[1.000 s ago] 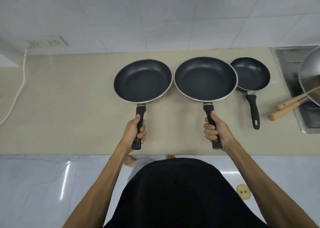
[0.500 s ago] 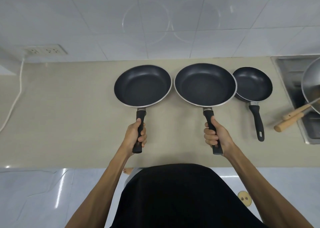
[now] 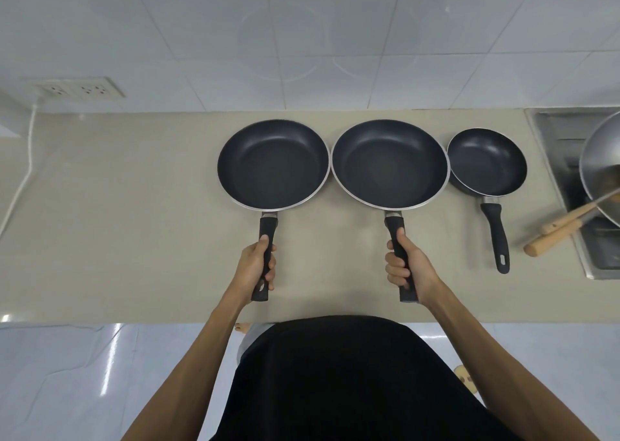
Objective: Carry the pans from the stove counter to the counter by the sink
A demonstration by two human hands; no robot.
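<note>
Three black non-stick pans line up on the beige counter [image 3: 117,232]. My left hand [image 3: 256,266] grips the black handle of the left pan [image 3: 273,163]. My right hand [image 3: 407,267] grips the handle of the middle pan [image 3: 389,163], the largest, whose rim touches the left pan's rim. A small pan [image 3: 486,162] lies to the right with its handle toward me, and no hand is on it. I cannot tell whether the two held pans rest on the counter or hover just above it.
A steel sink [image 3: 567,158] at the right edge holds a metal wok [image 3: 600,168] and wooden-handled utensils [image 3: 557,236] that stick out over the counter. A wall socket [image 3: 80,88] with a white cable [image 3: 20,185] is at the left. The counter's front edge is close to my body.
Both held pans have slid a little away from the wall-side view position as my head tilted up; the left and middle pans now touch rim to rim. The grips are unchanged.
</note>
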